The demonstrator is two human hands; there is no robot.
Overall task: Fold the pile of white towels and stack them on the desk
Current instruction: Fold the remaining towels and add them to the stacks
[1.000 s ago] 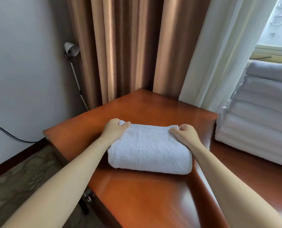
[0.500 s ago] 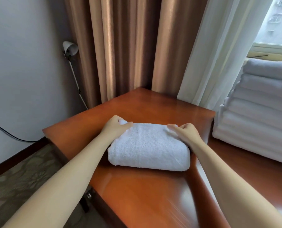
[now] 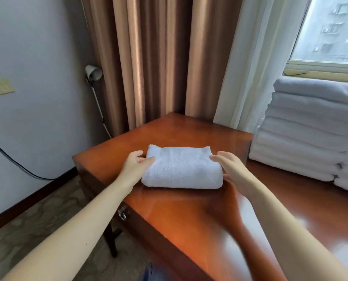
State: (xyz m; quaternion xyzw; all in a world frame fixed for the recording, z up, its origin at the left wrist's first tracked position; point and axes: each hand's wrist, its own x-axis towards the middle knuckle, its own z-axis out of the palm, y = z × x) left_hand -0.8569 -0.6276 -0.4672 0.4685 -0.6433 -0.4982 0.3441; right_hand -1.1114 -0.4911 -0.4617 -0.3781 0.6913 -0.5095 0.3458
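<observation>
Both forearms reach in from the near edge of the desk (image 3: pixel 169 216). The left hand (image 3: pixel 135 165) is released, fingers loose and straight along the left end of the folded towel (image 3: pixel 182 169), thumb resting on its top. The right hand (image 3: pixel 230 169) is released too, fingers straight just beside the towel's right end; contact there can't be made out. Half a second ago both hands were curled over the towel's far corners, pressing down. Now they have let go and slid back to the ends. The towel lies flat and squared near the desk's left edge, toward the far corner. Judgement: the fold on this one is finished, and flanking hands suggest a lift or shift comes next, likely toward the stack of folded towels (image 3: pixel 311 134) on the desk's right side under the window (image 3: pixel 331 27). Behind the far corner hang brown curtains (image 3: pixel 148 57) and a sheer curtain (image 3: pixel 256 57), with a small lamp (image 3: pixel 93 72) at the wall.
</observation>
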